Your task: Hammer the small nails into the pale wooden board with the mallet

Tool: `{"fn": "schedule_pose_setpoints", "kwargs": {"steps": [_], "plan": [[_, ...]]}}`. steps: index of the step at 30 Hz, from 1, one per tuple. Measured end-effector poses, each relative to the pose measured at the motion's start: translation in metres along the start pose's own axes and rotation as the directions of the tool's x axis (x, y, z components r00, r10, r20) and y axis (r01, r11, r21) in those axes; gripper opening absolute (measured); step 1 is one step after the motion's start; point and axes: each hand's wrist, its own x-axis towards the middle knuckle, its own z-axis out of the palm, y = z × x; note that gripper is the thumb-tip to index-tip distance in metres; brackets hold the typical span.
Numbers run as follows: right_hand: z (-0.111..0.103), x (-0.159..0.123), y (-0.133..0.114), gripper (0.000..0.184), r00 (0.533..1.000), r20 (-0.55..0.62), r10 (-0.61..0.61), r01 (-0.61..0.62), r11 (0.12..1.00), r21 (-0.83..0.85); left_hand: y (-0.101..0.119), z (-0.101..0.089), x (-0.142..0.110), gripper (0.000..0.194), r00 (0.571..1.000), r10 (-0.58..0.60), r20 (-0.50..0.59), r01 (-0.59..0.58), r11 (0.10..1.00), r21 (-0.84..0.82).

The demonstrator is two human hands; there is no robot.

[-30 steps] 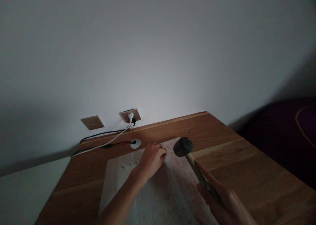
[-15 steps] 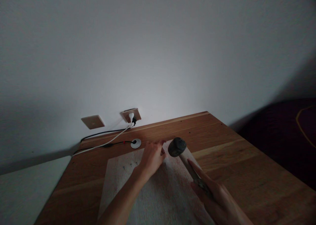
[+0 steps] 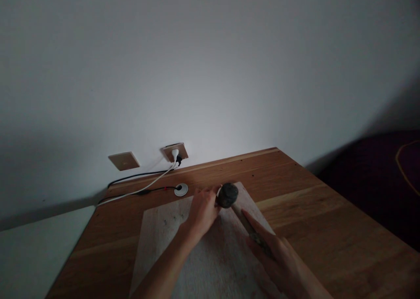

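Note:
My right hand [image 3: 278, 264] grips the wooden handle of a hammer [image 3: 227, 195], forefinger laid along the shaft. Its dark round head sits low over the far edge of a pale board [image 3: 210, 255] lying on the wooden table [image 3: 315, 220]. My left hand [image 3: 203, 209] rests on the board right beside the hammer head, fingers curled and pinched together by the head. What they pinch is too small to make out. A few dark specks mark the board left of that hand.
A white cable grommet [image 3: 181, 189] sits in the tabletop near the wall. White and black cords [image 3: 144, 185] run to a wall socket [image 3: 175, 152], with a second plate [image 3: 124, 160] beside it. A dark bed cover [image 3: 387, 181] lies at the right.
The hammer head has swung down and to the left, from above the board's right part to just beside my left hand's fingers. My left hand has barely moved.

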Motion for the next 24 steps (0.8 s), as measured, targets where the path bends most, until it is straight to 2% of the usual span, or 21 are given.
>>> {"fn": "schedule_pose_setpoints", "kwargs": {"steps": [6, 12, 19, 22, 24], "plan": [[-0.001, -0.001, 0.001, 0.066, 0.999, 0.048, 0.023, -0.022, 1.0, -0.021, 0.004, 0.0, -0.003, 0.058, 1.0, -0.018, -0.021, 0.018, 1.0, -0.013], [0.002, -0.005, 0.007, 0.06, 0.999, -0.044, -0.008, 0.008, 1.0, -0.006, 0.01, -0.001, -0.004, 0.052, 0.998, -0.064, -0.02, 0.064, 0.998, -0.021], [0.001, -0.009, -0.009, 0.063, 0.997, -0.065, 0.035, -0.035, 0.999, 0.001, 0.009, -0.002, -0.004, 0.058, 0.991, -0.131, -0.02, 0.127, 0.982, -0.142], [0.002, -0.008, -0.008, 0.061, 0.999, -0.049, 0.014, -0.013, 1.0, 0.024, 0.008, -0.002, -0.004, 0.061, 0.989, -0.147, -0.015, 0.144, 0.983, -0.115], [0.002, -0.008, -0.003, 0.06, 1.0, 0.0, -0.003, 0.003, 1.0, 0.005, 0.007, -0.001, -0.003, 0.061, 0.988, -0.152, -0.015, 0.15, 0.984, -0.095]]}}
